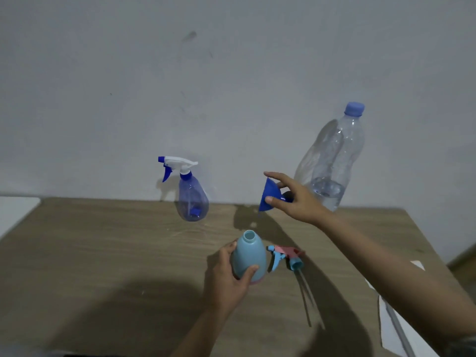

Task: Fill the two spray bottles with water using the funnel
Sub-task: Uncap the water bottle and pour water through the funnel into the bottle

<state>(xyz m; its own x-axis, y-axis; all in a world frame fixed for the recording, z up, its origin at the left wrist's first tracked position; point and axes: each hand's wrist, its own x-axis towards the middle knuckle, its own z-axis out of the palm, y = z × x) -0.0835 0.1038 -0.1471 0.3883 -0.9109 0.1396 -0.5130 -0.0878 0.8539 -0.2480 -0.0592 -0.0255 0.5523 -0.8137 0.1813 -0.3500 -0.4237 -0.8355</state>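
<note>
My left hand (226, 274) grips the light blue spray bottle (249, 255), which stands on the wooden table (103, 253) with its neck open and no head on it. Its pink and blue spray head (284, 256) lies on the table just to the right, tube pointing toward me. My right hand (296, 199) holds the dark blue funnel (270, 195) in the air above the table, tipped on its side, behind and above the open bottle. A transparent blue spray bottle (192, 199) with a white and blue trigger head stands at the back.
A large clear plastic water bottle (332, 161) with a blue cap stands at the back right, water in its lower part. A wet patch (247, 215) shows on the table near the funnel. White paper (391, 328) lies at the right edge. The wall is close behind.
</note>
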